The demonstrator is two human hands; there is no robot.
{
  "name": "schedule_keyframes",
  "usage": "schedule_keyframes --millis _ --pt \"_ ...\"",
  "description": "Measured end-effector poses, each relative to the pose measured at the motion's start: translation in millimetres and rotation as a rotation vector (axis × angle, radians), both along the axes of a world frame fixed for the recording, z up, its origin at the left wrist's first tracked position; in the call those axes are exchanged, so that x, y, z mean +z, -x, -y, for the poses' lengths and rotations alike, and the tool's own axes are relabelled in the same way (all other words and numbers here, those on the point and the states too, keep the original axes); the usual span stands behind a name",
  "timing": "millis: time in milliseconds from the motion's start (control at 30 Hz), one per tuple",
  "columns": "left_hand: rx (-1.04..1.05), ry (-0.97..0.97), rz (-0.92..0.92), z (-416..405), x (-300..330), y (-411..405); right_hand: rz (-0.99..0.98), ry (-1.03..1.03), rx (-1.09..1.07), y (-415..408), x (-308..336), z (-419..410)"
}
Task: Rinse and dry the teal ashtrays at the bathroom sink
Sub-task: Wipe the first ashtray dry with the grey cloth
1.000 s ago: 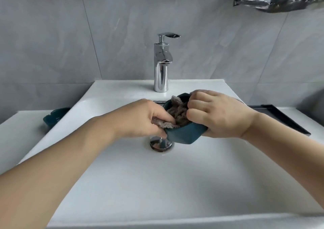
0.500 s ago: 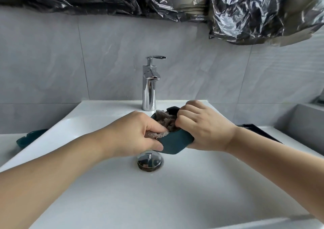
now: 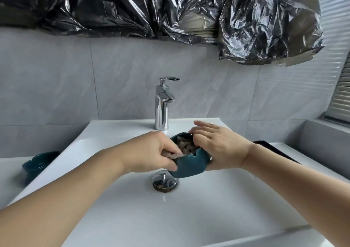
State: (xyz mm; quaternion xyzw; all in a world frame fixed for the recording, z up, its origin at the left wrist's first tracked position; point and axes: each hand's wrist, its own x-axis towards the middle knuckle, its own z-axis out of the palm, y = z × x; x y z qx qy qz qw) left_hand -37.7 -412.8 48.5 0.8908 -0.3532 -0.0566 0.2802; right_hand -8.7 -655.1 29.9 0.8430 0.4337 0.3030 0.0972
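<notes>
Above the drain of the white sink point(image 3: 117, 205) I hold a teal ashtray point(image 3: 191, 165) tilted toward me, with a brownish-grey cloth point(image 3: 184, 146) stuffed inside it. My left hand point(image 3: 151, 152) pinches the cloth against the ashtray's near-left rim, with its thumb on the outer wall. From the right side my right hand point(image 3: 219, 148) cups the ashtray; some of its fingers reach into the bowl onto the cloth, and the top finger stretches out over the rim. A second teal ashtray point(image 3: 37, 163) stands on the counter left of the basin.
A chrome tap point(image 3: 162, 104) stands behind the ashtray with no water running. The chrome drain plug point(image 3: 164, 180) lies just below the ashtray. A black tray point(image 3: 276, 151) sits on the right counter behind my right wrist. Crumpled black plastic point(image 3: 170, 10) hangs on the wall above.
My head has tilted up, so more wall and plastic show. My right hand's fingers have uncurled somewhat over the rim. Both hands keep the ashtray and cloth above the drain.
</notes>
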Motion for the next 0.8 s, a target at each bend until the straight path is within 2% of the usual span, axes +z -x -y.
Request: schedule_keyframes --millis 167,267,400,467,567,700,800 --pt "0.076 0.048 0.069 16.2 -10.6 4.9 0.069 0.042 -0.039 1.2 -3.4 -4.1" --pt "0.049 0.036 0.118 13.5 -10.0 3.0 0.114 0.02 -0.026 2.1 -4.3 -2.0" --pt "-0.007 -0.078 0.347 -1.1 -4.5 -5.2 0.111 -0.11 0.067 2.1 -0.7 9.4" --pt "-0.018 -0.091 0.386 -4.1 -2.2 -5.6 0.122 -0.111 0.111 -0.5 0.8 11.8" --pt "-0.033 -0.065 0.318 -0.4 -2.8 -3.8 0.115 -0.027 0.071 -4.1 4.0 10.0" --pt "0.004 0.073 0.039 9.9 -8.1 -4.5 0.052 0.034 0.025 -5.2 2.6 4.5" --pt "0.072 0.122 -0.033 17.2 -15.8 -6.2 0.055 0.059 0.003 -5.3 0.3 -0.1"
